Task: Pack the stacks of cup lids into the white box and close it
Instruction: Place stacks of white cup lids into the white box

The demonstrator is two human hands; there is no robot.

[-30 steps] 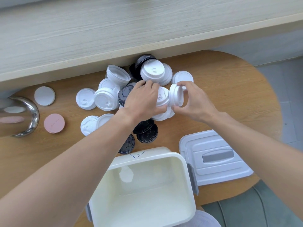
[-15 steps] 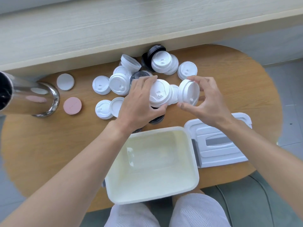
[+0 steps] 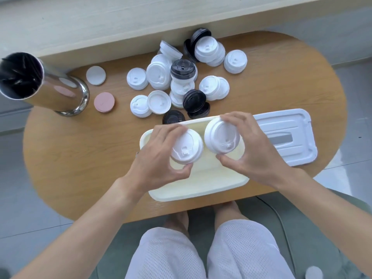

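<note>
Both hands are hovering over the open white box [image 3: 201, 190], each gripping one stack of white lids. The left hand [image 3: 159, 162] is curling its fingers and thumb round the left stack [image 3: 186, 147]; the right hand [image 3: 255, 156] is pinching the right stack [image 3: 221, 135] between its fingers above and thumb below. The two stacks are sitting just beside each other, tops facing up, above the box's inside. How many lids each stack holds cannot be told.

The box is resting on the wooden surface [image 3: 80, 158] at its near edge, and one box lid [image 3: 289, 137] is lying flat just to its right.

Beyond the box, a loose pile of lids [image 3: 181, 77] is lying scattered on the surface, some single and some nested: roughly a dozen white pieces and about five black ones [image 3: 194, 98], several overlapping so an exact count is not possible. Left of the pile, two flat discs are lying apart: one white disc [image 3: 96, 75] and one pink disc [image 3: 104, 102]. One shiny metal cylinder [image 3: 40, 83] is standing at the far left.
</note>
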